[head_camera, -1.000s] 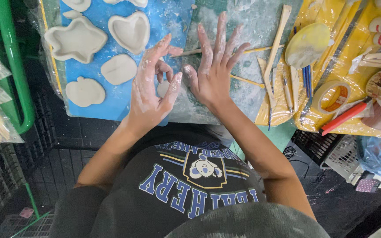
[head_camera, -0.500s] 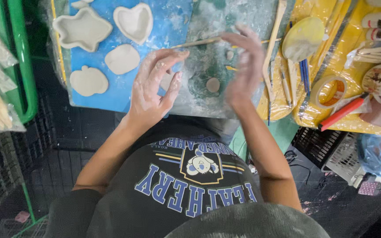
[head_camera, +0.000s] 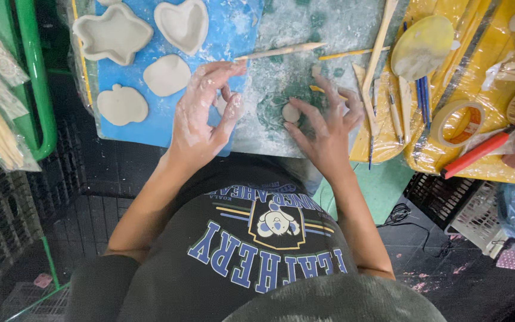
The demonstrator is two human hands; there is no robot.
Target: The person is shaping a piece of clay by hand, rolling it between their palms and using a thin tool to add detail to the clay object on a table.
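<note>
My left hand [head_camera: 201,116], dusted with white clay, is curled over the near edge of a blue board [head_camera: 233,30] and pinches a small clay lump [head_camera: 220,106] between thumb and fingers. My right hand [head_camera: 329,128] rests on the clay-smeared green mat [head_camera: 305,24]. Its thumb and forefinger close around a small round clay disc [head_camera: 291,112] lying on that mat. A thin wooden stick [head_camera: 278,52] lies just beyond both hands.
On the blue board are a star-shaped clay dish [head_camera: 111,36], a heart dish [head_camera: 181,22], a flat oval [head_camera: 167,74] and a pumpkin shape [head_camera: 122,104]. A yellow tray [head_camera: 382,146] on the right holds modelling tools, a tape roll [head_camera: 457,122] and a red tool [head_camera: 478,152]. A green rail [head_camera: 31,71] stands on the left.
My right hand lifted off my left, swung right and came down onto the clay disc on the mat. My left hand stayed curled on its clay lump.
</note>
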